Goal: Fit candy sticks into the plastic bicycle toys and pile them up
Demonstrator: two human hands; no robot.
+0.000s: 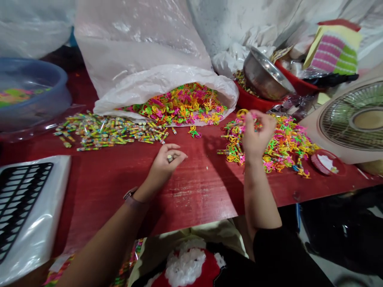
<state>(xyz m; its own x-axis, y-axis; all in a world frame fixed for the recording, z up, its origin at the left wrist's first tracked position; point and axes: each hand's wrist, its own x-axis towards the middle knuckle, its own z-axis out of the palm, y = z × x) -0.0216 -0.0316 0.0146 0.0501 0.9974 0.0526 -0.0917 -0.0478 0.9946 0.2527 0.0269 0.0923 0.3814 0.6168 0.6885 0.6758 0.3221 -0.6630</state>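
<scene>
My left hand [168, 161] is closed loosely around a small patterned tube, whose pale end [170, 157] shows between the fingers. It hovers over the red table, just in front of a heap of similar small tubes [101, 129] in colourful wrappers. My right hand [259, 133] is raised over a pile of bright plastic ring-shaped pieces [284, 149] with tubes among them. Its fingers are curled together; a yellow ring [241, 113] appears by the fingertips, but I cannot tell if it is held. Two or three loose plastic pieces [194, 132] lie between the hands.
A white bag [119, 93] spilling plastic pieces [185, 103] stands at the back. A blue basin [32, 95] and a wrapped black rack [24, 203] are at left. Red bowls, a metal bowl [266, 73], a fan [356, 119] and a small red basket [321, 165] stand right.
</scene>
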